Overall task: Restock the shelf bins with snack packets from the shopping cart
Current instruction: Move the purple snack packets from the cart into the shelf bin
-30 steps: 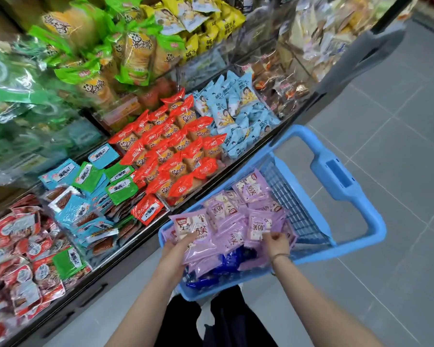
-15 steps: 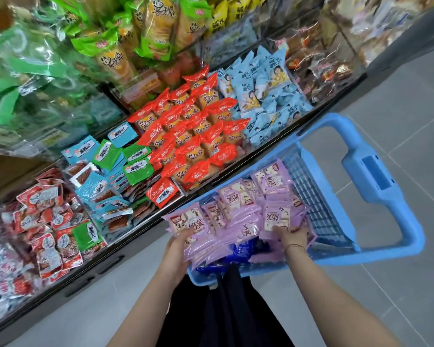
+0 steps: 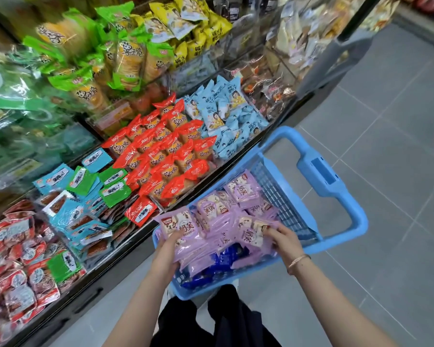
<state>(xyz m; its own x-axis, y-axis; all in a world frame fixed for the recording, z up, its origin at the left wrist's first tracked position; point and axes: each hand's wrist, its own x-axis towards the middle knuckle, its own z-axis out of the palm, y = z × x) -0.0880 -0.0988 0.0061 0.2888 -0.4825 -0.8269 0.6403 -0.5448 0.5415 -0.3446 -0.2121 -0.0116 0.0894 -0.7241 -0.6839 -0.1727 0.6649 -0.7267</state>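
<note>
Purple snack packets (image 3: 241, 190) | left hand (image 3: 166, 255) grips a slick fanned stack, right hand (image 3: 285, 242) pinches one | risk: lifted packets slide loose, dropping into cart (image 3: 313, 169) or onto floor (image 3: 386, 121)

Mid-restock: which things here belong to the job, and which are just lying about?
Job: purple packets, cart, shelf bins, left hand and right hand, both gripping purple packets.
Lying about: red packets, pale blue packets, green packets, bracelet.
</note>
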